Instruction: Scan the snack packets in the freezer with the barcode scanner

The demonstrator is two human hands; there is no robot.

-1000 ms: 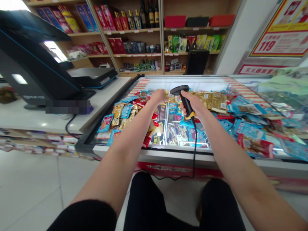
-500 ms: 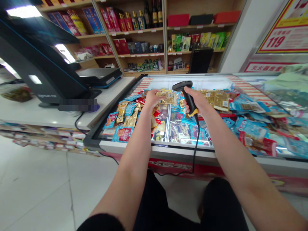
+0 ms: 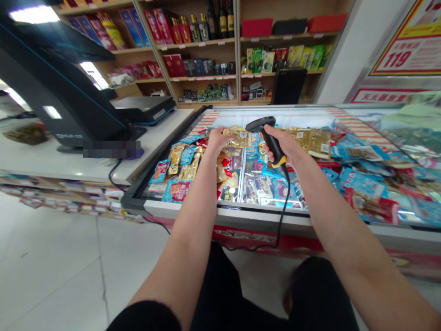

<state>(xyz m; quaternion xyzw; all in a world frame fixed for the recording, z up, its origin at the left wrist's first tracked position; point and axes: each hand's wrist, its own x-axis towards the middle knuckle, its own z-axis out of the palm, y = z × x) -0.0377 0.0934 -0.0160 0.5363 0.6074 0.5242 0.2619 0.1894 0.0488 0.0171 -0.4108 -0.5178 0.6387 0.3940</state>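
My right hand [image 3: 285,146] grips a black barcode scanner [image 3: 267,135] with a yellow band on its handle; its head points left and its black cord [image 3: 283,204] hangs over the freezer's front edge. My left hand [image 3: 216,139] is closed on a gold snack packet [image 3: 238,137], held just left of the scanner head above the freezer. Both hands hover over a glass-topped chest freezer [image 3: 193,210] whose lid is strewn with several blue, gold and red snack packets [image 3: 358,181].
A white checkout counter [image 3: 69,168] with a black register terminal [image 3: 65,103] stands on the left. Wooden shelves [image 3: 206,46] of boxes and bottles line the back wall, a black monitor [image 3: 287,86] before them. A red poster [image 3: 406,50] hangs at right. Pale tiled floor [image 3: 51,276] lies at lower left.
My left hand picked a gold packet off the freezer lid and raised it toward the scanner head. My right hand kept hold of the scanner, shifting slightly right.
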